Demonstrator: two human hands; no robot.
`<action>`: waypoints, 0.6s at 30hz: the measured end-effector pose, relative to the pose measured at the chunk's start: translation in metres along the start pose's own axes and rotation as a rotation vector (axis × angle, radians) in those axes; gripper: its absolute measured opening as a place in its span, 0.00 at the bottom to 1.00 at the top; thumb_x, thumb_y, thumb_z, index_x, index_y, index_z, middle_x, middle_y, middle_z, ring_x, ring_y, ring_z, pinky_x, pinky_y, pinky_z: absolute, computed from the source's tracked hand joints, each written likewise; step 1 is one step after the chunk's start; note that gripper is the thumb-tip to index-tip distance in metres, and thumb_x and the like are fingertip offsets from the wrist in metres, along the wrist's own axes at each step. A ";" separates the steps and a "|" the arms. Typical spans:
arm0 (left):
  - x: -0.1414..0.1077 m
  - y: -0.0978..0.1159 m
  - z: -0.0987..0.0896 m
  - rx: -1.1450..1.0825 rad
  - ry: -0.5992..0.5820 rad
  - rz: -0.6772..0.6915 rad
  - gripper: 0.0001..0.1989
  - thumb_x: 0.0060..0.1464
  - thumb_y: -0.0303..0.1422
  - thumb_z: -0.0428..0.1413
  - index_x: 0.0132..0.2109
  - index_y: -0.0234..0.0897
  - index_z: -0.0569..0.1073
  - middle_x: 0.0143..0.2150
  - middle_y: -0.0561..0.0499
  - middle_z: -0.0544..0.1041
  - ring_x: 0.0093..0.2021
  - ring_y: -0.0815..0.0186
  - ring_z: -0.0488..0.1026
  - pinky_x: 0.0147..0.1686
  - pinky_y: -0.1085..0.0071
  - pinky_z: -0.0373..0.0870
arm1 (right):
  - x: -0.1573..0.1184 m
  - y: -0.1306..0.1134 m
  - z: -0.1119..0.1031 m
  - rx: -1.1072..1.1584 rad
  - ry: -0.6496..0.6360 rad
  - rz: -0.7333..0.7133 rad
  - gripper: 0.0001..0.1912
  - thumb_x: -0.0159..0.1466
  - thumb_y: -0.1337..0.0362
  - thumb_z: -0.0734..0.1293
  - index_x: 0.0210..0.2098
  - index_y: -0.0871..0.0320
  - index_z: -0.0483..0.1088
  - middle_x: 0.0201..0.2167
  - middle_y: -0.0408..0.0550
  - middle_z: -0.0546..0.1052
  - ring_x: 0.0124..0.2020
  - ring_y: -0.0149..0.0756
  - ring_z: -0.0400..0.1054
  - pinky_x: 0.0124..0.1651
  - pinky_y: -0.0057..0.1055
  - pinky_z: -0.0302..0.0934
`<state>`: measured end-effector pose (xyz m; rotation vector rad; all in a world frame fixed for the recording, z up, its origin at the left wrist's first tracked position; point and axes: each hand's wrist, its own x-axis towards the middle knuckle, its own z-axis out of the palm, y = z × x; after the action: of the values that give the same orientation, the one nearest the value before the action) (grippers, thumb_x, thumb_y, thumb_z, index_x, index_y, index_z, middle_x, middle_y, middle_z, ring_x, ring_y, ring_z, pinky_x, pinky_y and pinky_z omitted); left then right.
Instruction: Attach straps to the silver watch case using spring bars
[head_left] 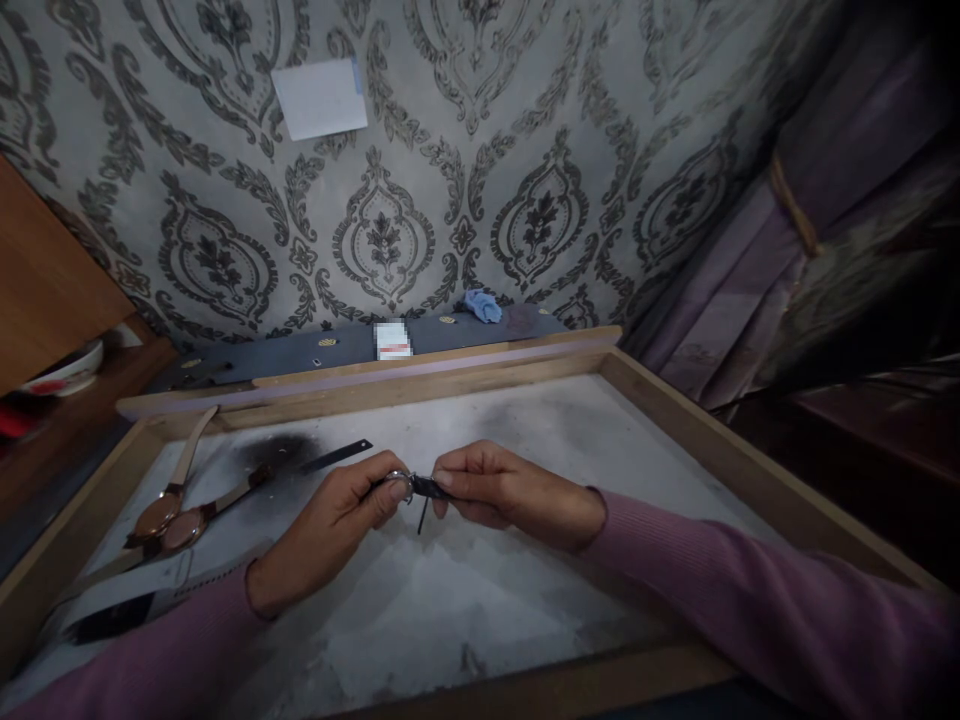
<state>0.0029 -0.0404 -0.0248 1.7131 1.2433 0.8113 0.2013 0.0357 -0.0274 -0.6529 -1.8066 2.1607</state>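
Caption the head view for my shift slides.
Left hand pinching a shiny metal piece and right hand a dark strap over a wood-framed tray, two watches lying at left.

We find the picture dim and cool-toned, its light soft and uneven, from a source we cannot see. Pale sheen spreads over the tray floor (pixel 525 600) at 5 to 6 o'clock, and small glints catch the metal watch part (pixel 409 484) near centre. From 1 to 4 o'clock, the edge sinks nearly to black. We see wide-lens stretching in the sleeves (pixel 720 570) at 4 and 8 o'clock, both softly blurred. Coarse pixels hide the packet (pixel 393 340) just toward 9 o'clock.
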 end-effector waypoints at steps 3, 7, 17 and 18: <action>0.001 -0.003 -0.001 -0.107 -0.009 -0.022 0.15 0.64 0.41 0.47 0.35 0.35 0.68 0.25 0.58 0.56 0.25 0.71 0.52 0.25 0.73 0.49 | -0.001 -0.001 0.003 -0.084 0.027 -0.082 0.19 0.62 0.51 0.64 0.29 0.63 0.68 0.14 0.33 0.55 0.15 0.22 0.42 0.19 0.25 0.34; 0.002 -0.007 -0.001 -0.185 -0.010 -0.041 0.14 0.63 0.41 0.47 0.36 0.35 0.67 0.24 0.58 0.55 0.24 0.71 0.50 0.24 0.74 0.47 | -0.003 0.002 0.007 -0.163 0.090 -0.155 0.22 0.63 0.48 0.63 0.31 0.64 0.67 0.17 0.35 0.55 0.19 0.23 0.45 0.21 0.25 0.38; 0.002 -0.007 -0.001 -0.202 -0.005 -0.055 0.14 0.63 0.42 0.48 0.34 0.36 0.66 0.24 0.58 0.55 0.23 0.72 0.49 0.23 0.74 0.47 | -0.003 0.005 0.005 -0.219 0.115 -0.168 0.22 0.63 0.46 0.61 0.31 0.62 0.65 0.18 0.34 0.53 0.20 0.24 0.43 0.22 0.25 0.39; 0.002 -0.007 -0.001 -0.201 -0.004 -0.056 0.14 0.63 0.42 0.48 0.34 0.36 0.66 0.24 0.58 0.55 0.23 0.72 0.49 0.23 0.74 0.46 | -0.003 0.005 0.005 -0.229 0.116 -0.164 0.22 0.63 0.46 0.62 0.31 0.62 0.66 0.18 0.34 0.53 0.20 0.24 0.43 0.22 0.25 0.39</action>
<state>-0.0004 -0.0376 -0.0306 1.5118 1.1612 0.8683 0.2017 0.0293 -0.0309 -0.6388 -1.9864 1.7919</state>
